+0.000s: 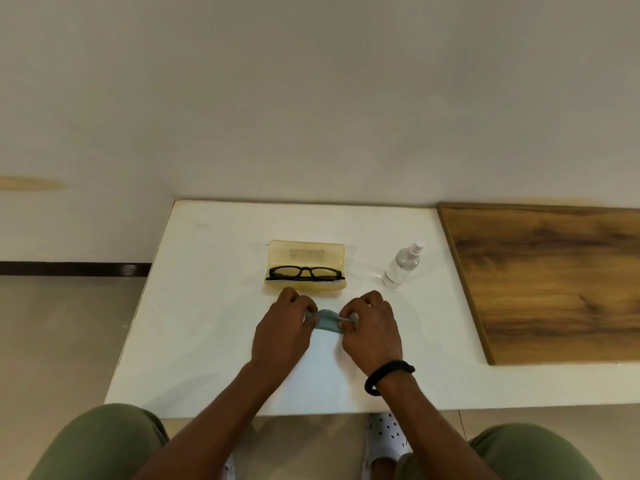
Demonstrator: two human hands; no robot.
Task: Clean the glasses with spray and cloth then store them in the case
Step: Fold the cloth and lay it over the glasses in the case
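Black-framed glasses (304,273) lie folded inside an open pale yellow case (306,251) at the middle of the white table (207,271). A small clear spray bottle (402,265) with a white nozzle stands to the right of the case. Just in front of the case, a small grey-blue cloth (327,321) is stretched between my two hands. My left hand (284,332) pinches its left end and my right hand (372,332) pinches its right end, low over the table.
A wooden board (550,278) covers the right part of the table, close to the bottle. A plain wall rises behind the table's far edge. My knees and a white patterned shoe (386,439) show below the near edge.
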